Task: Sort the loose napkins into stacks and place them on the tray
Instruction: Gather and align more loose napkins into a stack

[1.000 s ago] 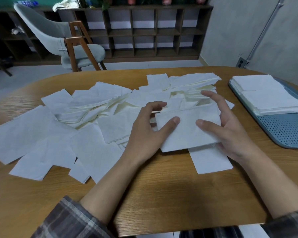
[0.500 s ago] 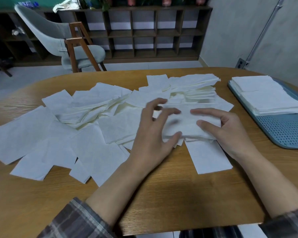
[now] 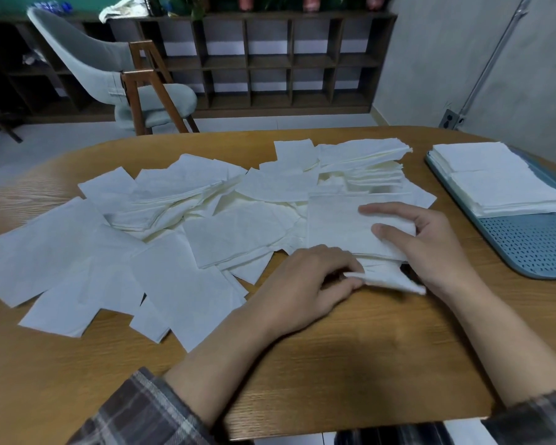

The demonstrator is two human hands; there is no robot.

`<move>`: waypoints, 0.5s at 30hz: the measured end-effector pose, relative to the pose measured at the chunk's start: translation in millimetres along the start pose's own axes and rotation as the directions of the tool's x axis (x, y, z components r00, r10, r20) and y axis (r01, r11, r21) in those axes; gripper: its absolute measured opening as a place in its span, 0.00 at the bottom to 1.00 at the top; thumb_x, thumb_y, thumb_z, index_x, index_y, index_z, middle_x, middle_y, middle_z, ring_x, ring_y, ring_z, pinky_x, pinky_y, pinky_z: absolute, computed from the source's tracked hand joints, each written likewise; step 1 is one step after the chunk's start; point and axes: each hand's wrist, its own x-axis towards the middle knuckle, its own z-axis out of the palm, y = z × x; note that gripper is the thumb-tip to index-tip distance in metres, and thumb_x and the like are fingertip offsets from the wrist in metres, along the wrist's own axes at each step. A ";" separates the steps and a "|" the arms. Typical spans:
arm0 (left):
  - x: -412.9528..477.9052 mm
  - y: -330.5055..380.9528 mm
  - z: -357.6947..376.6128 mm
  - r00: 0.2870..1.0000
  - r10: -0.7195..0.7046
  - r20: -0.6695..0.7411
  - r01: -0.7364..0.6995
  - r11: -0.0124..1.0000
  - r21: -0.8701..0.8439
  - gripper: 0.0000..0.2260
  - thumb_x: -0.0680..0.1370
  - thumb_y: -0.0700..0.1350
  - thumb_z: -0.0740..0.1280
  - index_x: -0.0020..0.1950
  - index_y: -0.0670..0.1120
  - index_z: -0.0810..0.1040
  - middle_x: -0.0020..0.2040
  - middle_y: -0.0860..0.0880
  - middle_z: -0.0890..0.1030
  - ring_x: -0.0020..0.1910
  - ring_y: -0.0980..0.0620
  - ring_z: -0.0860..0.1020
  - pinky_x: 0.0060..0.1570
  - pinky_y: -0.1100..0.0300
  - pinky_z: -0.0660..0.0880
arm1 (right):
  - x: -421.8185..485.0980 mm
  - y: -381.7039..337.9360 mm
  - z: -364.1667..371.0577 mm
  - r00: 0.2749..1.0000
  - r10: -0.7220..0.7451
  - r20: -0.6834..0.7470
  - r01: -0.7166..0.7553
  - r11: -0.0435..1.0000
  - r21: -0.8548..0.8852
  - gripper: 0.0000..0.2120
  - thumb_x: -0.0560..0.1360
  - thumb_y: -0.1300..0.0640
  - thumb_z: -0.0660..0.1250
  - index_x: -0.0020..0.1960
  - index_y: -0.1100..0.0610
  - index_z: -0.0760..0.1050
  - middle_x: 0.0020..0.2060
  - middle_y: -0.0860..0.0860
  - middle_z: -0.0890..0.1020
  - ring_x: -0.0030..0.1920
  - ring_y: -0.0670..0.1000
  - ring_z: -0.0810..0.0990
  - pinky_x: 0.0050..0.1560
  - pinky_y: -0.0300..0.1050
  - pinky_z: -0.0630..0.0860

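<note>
Several loose white napkins [image 3: 180, 239] lie scattered over the wooden table [image 3: 350, 358]. My right hand [image 3: 430, 245] grips a small stack of napkins [image 3: 337, 223], thumb on top and fingers along its right edge. Just below that stack, my left hand [image 3: 305, 284] pinches a single napkin [image 3: 389, 279] at its left end, lifting it off the table. At the right stands a blue perforated tray [image 3: 533, 248] with two neat napkin stacks [image 3: 498, 184] on it.
A grey chair with wooden legs [image 3: 132, 81] stands beyond the table's far edge. A dark shelf unit [image 3: 286, 59] lines the back wall. Bare wood lies between my forearms and the near table edge.
My left hand left the stack and dropped to the single napkin lying under it, pinching it up. My right hand keeps the stack, which shifted slightly right.
</note>
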 end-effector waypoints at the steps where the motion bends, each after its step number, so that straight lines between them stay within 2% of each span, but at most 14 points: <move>1: 0.1 0.7 -1.7 0.999 -0.031 -0.038 0.030 0.998 -0.046 0.05 0.84 0.48 0.71 0.57 0.50 0.85 0.49 0.58 0.85 0.49 0.60 0.80 0.51 0.65 0.74 | 0.8 1.4 -0.4 1.000 0.015 0.000 -0.015 1.000 0.027 0.16 0.79 0.68 0.69 0.57 0.50 0.87 0.57 0.38 0.87 0.65 0.37 0.79 0.65 0.34 0.71; 3: 0.8 0.9 -4.6 0.989 -0.094 -0.113 0.077 0.986 -0.145 0.03 0.83 0.47 0.71 0.55 0.51 0.84 0.48 0.56 0.85 0.48 0.57 0.82 0.49 0.65 0.76 | 1.7 2.4 -0.4 0.998 0.057 0.003 -0.057 0.997 0.056 0.19 0.79 0.69 0.69 0.56 0.47 0.88 0.58 0.39 0.86 0.65 0.40 0.80 0.65 0.41 0.72; 6: 3.1 -0.3 -6.9 0.959 -0.198 -0.204 0.123 0.935 -0.332 0.02 0.82 0.43 0.73 0.53 0.48 0.85 0.45 0.49 0.85 0.43 0.50 0.81 0.46 0.62 0.77 | 2.3 1.5 -0.3 0.997 0.073 -0.003 -0.073 0.997 0.031 0.23 0.77 0.71 0.67 0.54 0.45 0.88 0.56 0.35 0.86 0.60 0.36 0.81 0.57 0.32 0.76; 8: 4.6 1.3 -9.3 0.933 -0.276 -0.232 0.149 0.881 -0.450 0.02 0.81 0.40 0.73 0.52 0.46 0.85 0.45 0.43 0.85 0.39 0.49 0.80 0.45 0.59 0.79 | 2.2 0.8 0.6 0.998 0.069 0.010 -0.069 0.996 0.051 0.19 0.79 0.69 0.68 0.55 0.47 0.87 0.55 0.37 0.87 0.60 0.37 0.82 0.57 0.33 0.77; 10: 6.1 2.6 -12.9 0.906 -0.338 -0.255 0.154 0.824 -0.545 0.02 0.81 0.38 0.73 0.53 0.43 0.84 0.45 0.42 0.85 0.38 0.51 0.81 0.45 0.54 0.82 | 2.7 1.7 2.0 0.998 0.067 0.010 -0.067 0.994 0.086 0.15 0.81 0.65 0.67 0.54 0.48 0.88 0.55 0.42 0.88 0.61 0.42 0.84 0.62 0.41 0.76; 11: 6.5 2.6 -15.0 0.892 -0.364 -0.267 0.153 0.800 -0.580 0.02 0.81 0.37 0.72 0.53 0.42 0.84 0.45 0.41 0.85 0.38 0.50 0.82 0.45 0.53 0.83 | 3.0 0.7 3.3 0.997 0.082 0.008 -0.082 0.985 0.153 0.15 0.82 0.63 0.66 0.51 0.48 0.89 0.54 0.44 0.89 0.60 0.44 0.85 0.62 0.42 0.76; 13: 6.4 2.4 -18.7 0.876 -0.403 -0.264 0.158 0.759 -0.632 0.03 0.82 0.37 0.71 0.54 0.41 0.84 0.45 0.41 0.85 0.37 0.45 0.84 0.43 0.52 0.84 | 1.9 -4.0 4.7 0.989 0.137 0.054 -0.147 0.928 0.341 0.14 0.82 0.54 0.65 0.47 0.49 0.90 0.53 0.50 0.89 0.57 0.49 0.86 0.55 0.40 0.79; 15: 5.5 3.7 -20.5 0.884 -0.417 -0.211 0.195 0.740 -0.644 0.04 0.82 0.39 0.71 0.56 0.41 0.85 0.45 0.40 0.86 0.36 0.43 0.84 0.42 0.53 0.84 | -0.7 -5.4 4.4 0.981 0.135 0.139 -0.180 0.900 0.397 0.17 0.77 0.43 0.68 0.49 0.53 0.90 0.54 0.55 0.89 0.56 0.53 0.87 0.52 0.42 0.82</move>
